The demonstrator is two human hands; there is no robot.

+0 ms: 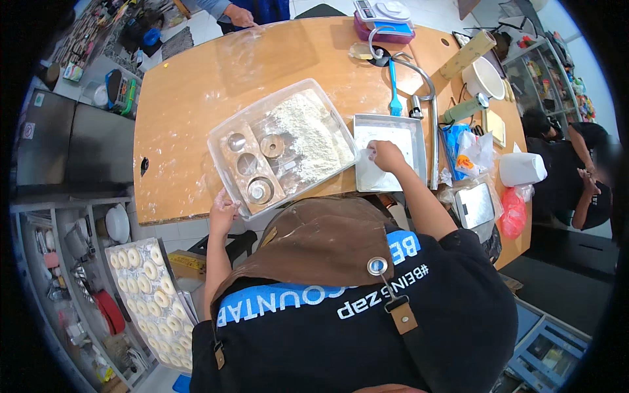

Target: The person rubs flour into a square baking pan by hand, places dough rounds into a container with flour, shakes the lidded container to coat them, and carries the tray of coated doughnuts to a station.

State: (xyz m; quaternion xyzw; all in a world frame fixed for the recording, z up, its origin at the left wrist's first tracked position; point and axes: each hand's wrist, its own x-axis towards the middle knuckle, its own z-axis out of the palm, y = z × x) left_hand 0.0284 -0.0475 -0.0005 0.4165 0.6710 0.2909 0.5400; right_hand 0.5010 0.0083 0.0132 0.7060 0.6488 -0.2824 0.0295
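Observation:
A clear plastic tub (303, 86) holds a heap of pale flour (316, 134) and a wooden board (265, 171) with round holes. A ring-shaped cutter (272, 146) lies beside the board, and a round metal cutter (260, 190) sits at its near end. My left hand (225, 211) has its fingers closed on the tub's near left corner. To the right stands a shallow metal tray (388, 120) with white powder in it. My right hand (386, 156) reaches over this tray, fingers pinched together; what they hold, if anything, is too small to name.
A blue brush (394, 88) lies behind the metal tray, near a curved metal pipe (433, 141). Bottles, bags and a white bowl (483, 78) crowd the table's right side. Raw dough rings fill a tray (145, 298) at lower left. Another person's hand (240, 16) shows beyond the table.

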